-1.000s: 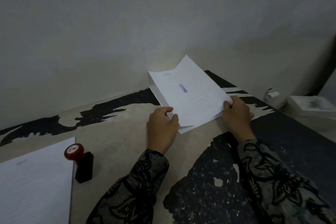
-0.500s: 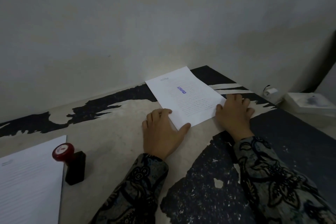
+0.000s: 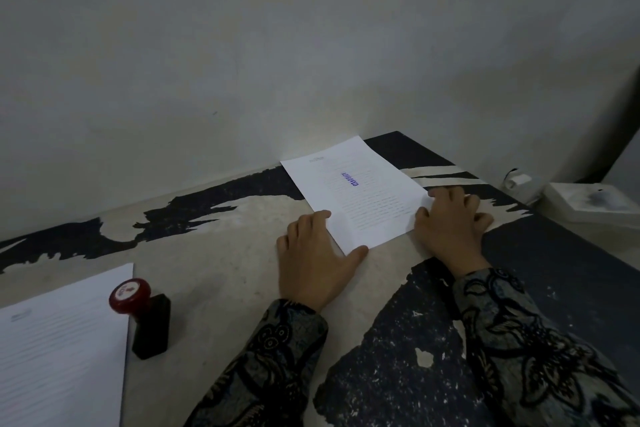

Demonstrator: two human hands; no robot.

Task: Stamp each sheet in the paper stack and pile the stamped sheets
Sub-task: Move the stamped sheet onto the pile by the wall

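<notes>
Both hands (image 3: 381, 239) flat, stamped sheet (image 3: 360, 191) btwn

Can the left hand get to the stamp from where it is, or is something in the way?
Probably yes. The left hand lies flat at the stamped sheet's near corner, holding nothing. The stamp stands upright to its left, beside the unstamped stack, with only bare table between them.

A blue-stamped sheet (image 3: 360, 194) lies flat by the wall; unstamped stack (image 3: 59, 350) and red-topped stamp (image 3: 145, 319) sit left.
</notes>
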